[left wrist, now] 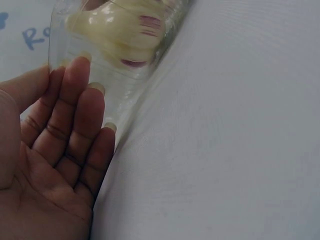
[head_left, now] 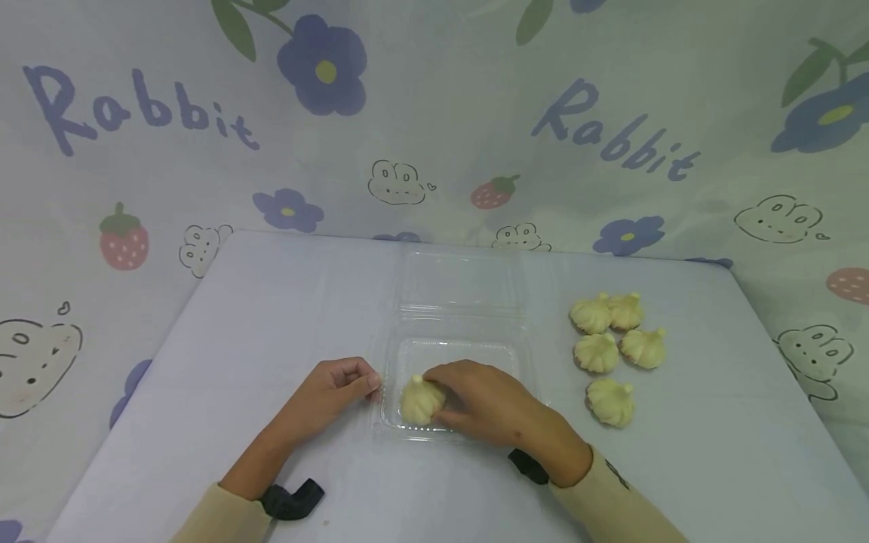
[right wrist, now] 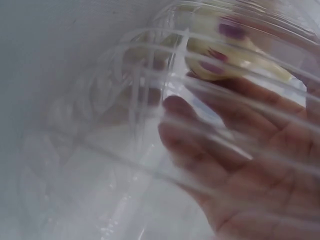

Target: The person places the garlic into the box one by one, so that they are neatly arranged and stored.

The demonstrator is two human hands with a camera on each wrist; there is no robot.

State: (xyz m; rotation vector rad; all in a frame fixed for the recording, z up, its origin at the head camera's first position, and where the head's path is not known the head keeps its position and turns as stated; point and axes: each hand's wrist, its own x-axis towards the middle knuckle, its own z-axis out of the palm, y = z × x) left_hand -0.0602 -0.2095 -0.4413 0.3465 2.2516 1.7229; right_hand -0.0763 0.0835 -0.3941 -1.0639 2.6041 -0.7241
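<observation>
A hinged clear plastic container (head_left: 402, 328) lies with its lid folded back. Inside its base, at the front left, sits a pale garlic bulb (head_left: 421, 401), its stem end up. My right hand (head_left: 490, 403) reaches into the base and grips this bulb between thumb and fingers. In the right wrist view, purple marks show on the garlic bulb (right wrist: 212, 65) through the ribbed plastic wall. At the container's left edge, my left hand (head_left: 334, 396) pinches the rim. The left wrist view has the left hand's fingers (left wrist: 89, 117) against the clear wall.
Several more garlic bulbs (head_left: 596, 353) lie in a loose group right of the container. A white cloth (head_left: 285, 302) covers the table, and a printed curtain (head_left: 434, 113) hangs behind it. Black wrist straps (head_left: 293, 501) sit near the beige sleeves.
</observation>
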